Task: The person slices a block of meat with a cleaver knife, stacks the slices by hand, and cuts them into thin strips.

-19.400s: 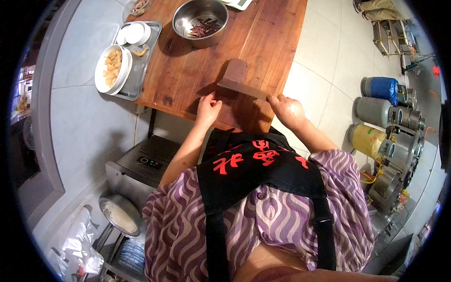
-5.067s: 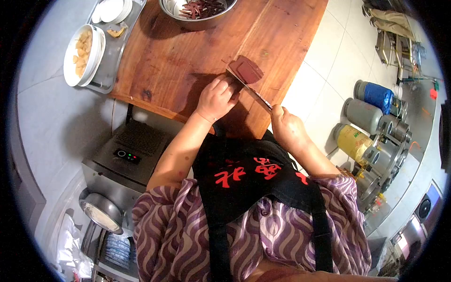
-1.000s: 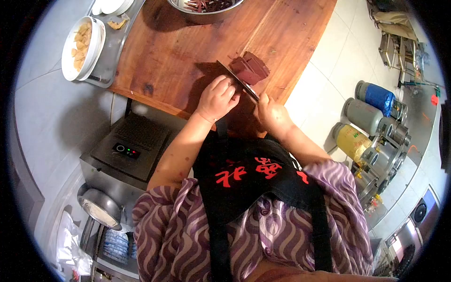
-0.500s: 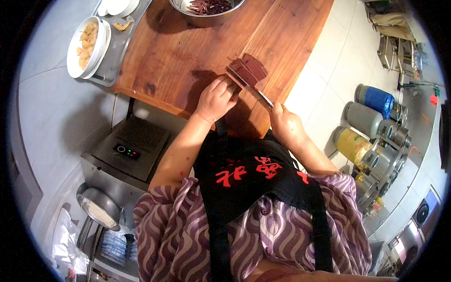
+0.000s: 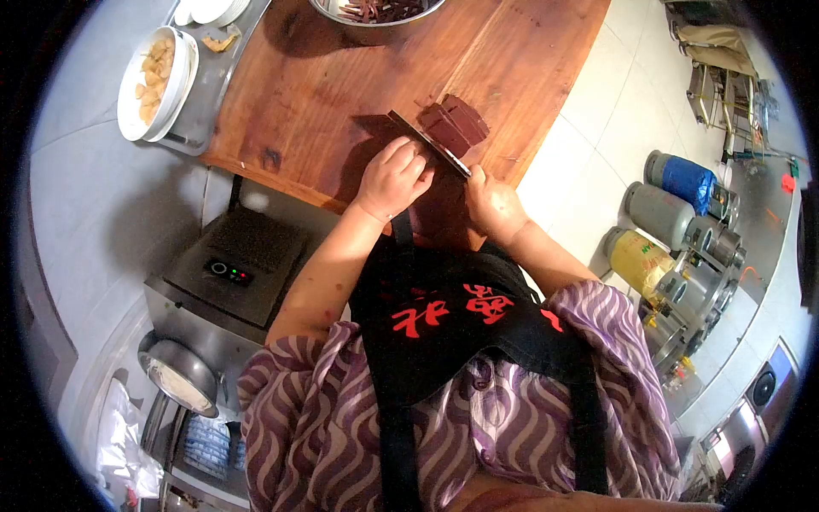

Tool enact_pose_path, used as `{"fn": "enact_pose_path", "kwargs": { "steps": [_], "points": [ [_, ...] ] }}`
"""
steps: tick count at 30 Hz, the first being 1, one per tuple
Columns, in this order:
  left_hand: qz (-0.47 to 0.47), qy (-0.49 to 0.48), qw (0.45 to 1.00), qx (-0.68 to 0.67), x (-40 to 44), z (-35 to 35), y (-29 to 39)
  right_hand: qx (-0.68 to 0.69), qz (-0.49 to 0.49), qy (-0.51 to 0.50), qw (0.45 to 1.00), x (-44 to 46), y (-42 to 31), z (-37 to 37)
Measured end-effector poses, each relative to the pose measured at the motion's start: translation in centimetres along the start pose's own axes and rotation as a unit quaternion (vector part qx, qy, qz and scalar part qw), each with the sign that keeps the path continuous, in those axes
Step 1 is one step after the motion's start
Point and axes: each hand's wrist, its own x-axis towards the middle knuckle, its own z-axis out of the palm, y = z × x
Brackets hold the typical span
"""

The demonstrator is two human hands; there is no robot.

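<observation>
Slabs [image 5: 465,121] on counter [image 5: 316,94]; edge near at 3 o'clock, free room at 11 toward bowl [image 5: 375,34]. Right hand [image 5: 495,207] clamped on knife [image 5: 426,141]; left hand [image 5: 396,177] curled beside it, grip unclear. Knife sits further toward 10 than last frame.

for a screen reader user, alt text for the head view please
A right hand holds a knife beside red-brown pieces on a wooden table, the curled left hand close by. Beyond stands a metal bowl of strips.
</observation>
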Motion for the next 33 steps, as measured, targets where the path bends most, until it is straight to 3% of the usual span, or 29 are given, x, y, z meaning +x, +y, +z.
{"fn": "enact_pose_path", "kwargs": {
  "steps": [4, 5, 6, 7, 8, 9, 10, 11, 12, 14, 15, 17, 20, 21, 23, 24, 25, 26, 27, 28, 30, 33],
  "points": [
    [0.025, 0.021, 0.999, 0.035, 0.2, -0.4, 0.6, 0.008, -0.016, 0.043, 0.999, 0.7, 1.2, 0.8],
    [0.043, 0.040, 0.996, 0.067, 0.3, -0.4, 0.6, 0.016, 0.014, 0.015, 1.000, 0.8, 1.2, 0.4],
    [0.006, -0.048, 0.999, -0.004, -0.3, -0.3, -0.5, 0.026, 0.025, -0.005, 0.999, 1.2, 0.9, 0.2],
    [-0.073, -0.068, 0.993, -0.062, -0.1, -1.2, -0.3, 0.019, -0.028, 0.056, 0.998, 1.3, 1.3, 1.3],
    [-0.085, -0.085, 0.993, -0.004, -0.1, -1.6, 0.2, 0.029, -0.019, 0.063, 0.997, 2.0, 1.6, 2.2],
    [-0.138, -0.102, 0.985, -0.026, 0.3, -2.2, 0.9, 0.103, -0.041, 0.068, 0.992, 1.9, 0.5, 0.5],
    [-0.173, -0.133, 0.975, -0.038, 0.3, -2.1, 0.7, 0.092, -0.022, 0.064, 0.993, 2.5, 0.8, 1.3],
    [-0.145, -0.097, 0.980, -0.094, -0.4, -0.9, 1.0, 0.055, -0.050, 0.074, 0.995, 1.8, 3.5, 3.6],
    [-0.003, -0.036, 0.998, 0.045, -1.2, 0.7, 1.2, 0.023, -0.050, 0.075, 0.996, 0.7, 3.7, 3.0],
    [-0.020, -0.045, 0.996, 0.069, -1.4, 1.0, 1.2, 0.020, -0.034, 0.085, 0.996, 0.8, 3.3, 2.0],
    [-0.059, -0.062, 0.996, 0.019, -0.9, 0.4, 2.8, 0.009, 0.002, 0.056, 0.998, -0.2, 3.2, 1.4],
    [-0.027, -0.089, 0.995, 0.043, -0.8, 0.3, 2.6, 0.007, -0.002, 0.053, 0.999, -0.6, 3.8, 1.5],
    [0.022, -0.016, 0.999, 0.047, -0.5, -0.7, 2.0, 0.042, 0.009, 0.052, 0.998, -1.0, 2.6, 0.2],
    [0.003, -0.026, 1.000, 0.015, -1.0, 0.2, 0.7, 0.024, -0.080, 0.161, 0.983, -1.0, 2.7, 0.6],
    [-0.072, -0.085, 0.992, -0.052, -0.9, 2.1, 1.0, 0.046, 0.006, 0.096, 0.994, -2.4, 3.3, 0.8],
    [0.058, -0.020, 0.998, 0.006, 0.0, 1.2, 1.2, 0.046, 0.039, 0.099, 0.993, -2.4, 2.9, 0.5],
    [0.031, -0.026, 0.999, -0.012, 0.5, 0.5, 2.2, 0.054, 0.021, 0.106, 0.993, -2.6, 3.4, 0.4],
    [0.109, -0.038, 0.992, 0.060, 0.9, 0.0, 1.6, 0.033, 0.032, 0.073, 0.996, -1.7, 3.3, -0.1],
    [0.003, -0.082, 0.997, 0.000, 1.4, -0.3, 0.9, 0.010, 0.042, 0.039, 0.998, -1.0, 3.2, -0.7],
    [0.060, -0.036, 0.998, 0.005, 1.1, 0.4, 0.6, 0.041, 0.052, 0.046, 0.997, -1.5, 2.0, -2.5],
    [0.046, -0.033, 0.997, 0.057, 0.5, 0.2, 0.1, 0.066, 0.012, 0.095, 0.993, -0.5, 2.3, -1.4],
    [0.017, -0.038, 0.998, 0.038, -0.1, -0.6, 0.6, 0.036, 0.028, 0.048, 0.998, -0.5, 1.1, -1.1]
  ]
}}
